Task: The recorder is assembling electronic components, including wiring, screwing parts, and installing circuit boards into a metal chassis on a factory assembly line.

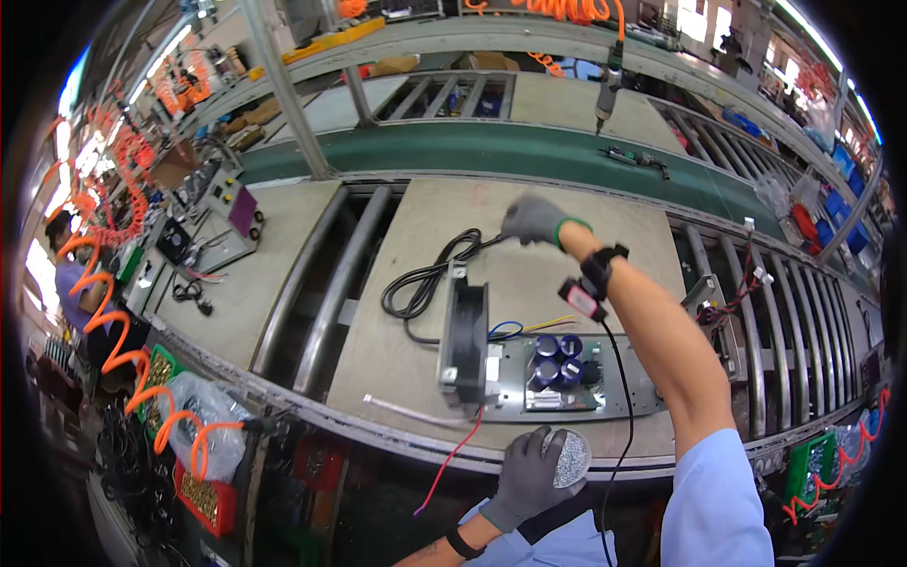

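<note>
My left hand (529, 482), in a grey glove, is closed around a round dish of small silvery pieces (571, 460) at the near edge of the bench. My gloved right hand (540, 222) reaches to the far side of the board, slightly blurred. Its fingers are closed at the end of a black cord (416, 288), whose loops lie to the left. Between my hands lies a metal chassis plate (624, 383), carrying a black fan (466, 340) and a circuit board with dark blue capacitors (545, 348). A red wire (449, 463) hangs over the bench edge.
A wooden board (368, 373) bears the assembly, with rollers (345, 283) on both sides. Beyond runs a green conveyor belt (425, 146), with a power screwdriver (609, 90) hanging above. Bins of screws (203, 496) stand at the lower left. A person (80, 274) is at far left.
</note>
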